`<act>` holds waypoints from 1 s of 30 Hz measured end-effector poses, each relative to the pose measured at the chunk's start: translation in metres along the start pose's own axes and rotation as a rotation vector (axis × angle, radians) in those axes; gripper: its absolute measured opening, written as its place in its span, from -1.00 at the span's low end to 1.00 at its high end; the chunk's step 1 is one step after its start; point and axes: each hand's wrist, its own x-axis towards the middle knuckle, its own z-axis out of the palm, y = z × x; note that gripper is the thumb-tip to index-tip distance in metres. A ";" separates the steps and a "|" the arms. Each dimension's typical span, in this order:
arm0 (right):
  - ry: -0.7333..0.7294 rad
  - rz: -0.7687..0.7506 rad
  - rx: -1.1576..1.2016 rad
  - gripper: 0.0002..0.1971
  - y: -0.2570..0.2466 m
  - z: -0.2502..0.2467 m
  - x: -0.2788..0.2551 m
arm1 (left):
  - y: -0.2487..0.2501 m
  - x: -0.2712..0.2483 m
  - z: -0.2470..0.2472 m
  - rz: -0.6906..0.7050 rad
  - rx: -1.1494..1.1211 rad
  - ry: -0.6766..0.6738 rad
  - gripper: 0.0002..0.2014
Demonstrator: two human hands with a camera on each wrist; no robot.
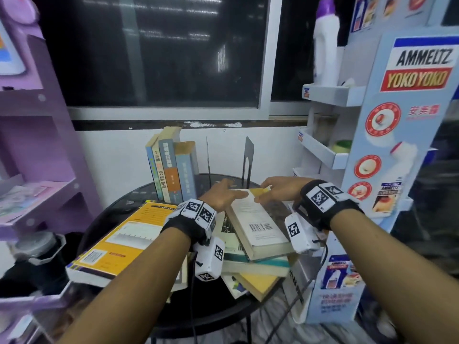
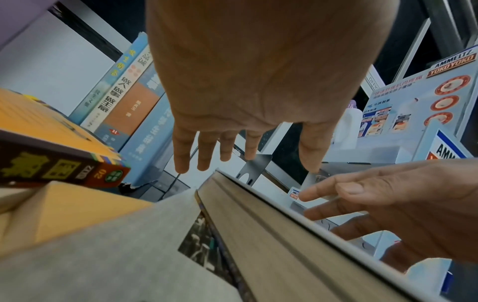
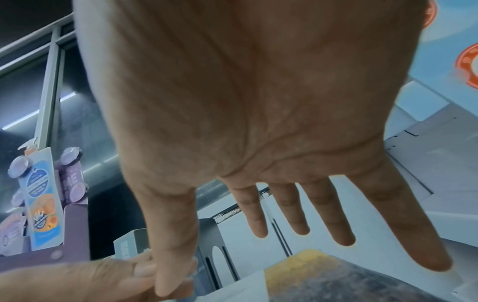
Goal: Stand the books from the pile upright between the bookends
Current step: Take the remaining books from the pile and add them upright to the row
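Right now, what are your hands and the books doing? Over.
Left hand and right hand open over top book, no grip. Four books already upright. Nothing blocking the bookends.

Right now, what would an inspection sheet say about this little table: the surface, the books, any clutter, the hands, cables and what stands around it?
Surface: round black table, mostly covered.
Job's things: four upright books lean by two black bookends; the pile lies flat, barcode book on top, yellow book beside.
Clutter: nothing seen beyond books.
Hands: left hand and right hand are open, fingers straight, over the top book's far end.
Cables: black cable hangs from the left wrist.
Surroundings: purple shelf left, blue display stand right, dark window behind.
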 end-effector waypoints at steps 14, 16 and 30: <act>-0.119 0.109 0.114 -0.29 0.040 0.013 0.003 | -0.012 0.017 0.012 -0.192 0.031 -0.100 0.00; -0.143 0.121 0.159 -0.27 0.041 0.014 0.004 | -0.012 0.019 0.013 -0.186 0.037 -0.093 0.00; -0.152 0.065 0.226 -0.37 0.041 0.012 0.003 | -0.022 0.029 0.013 -0.165 -0.001 -0.035 -0.08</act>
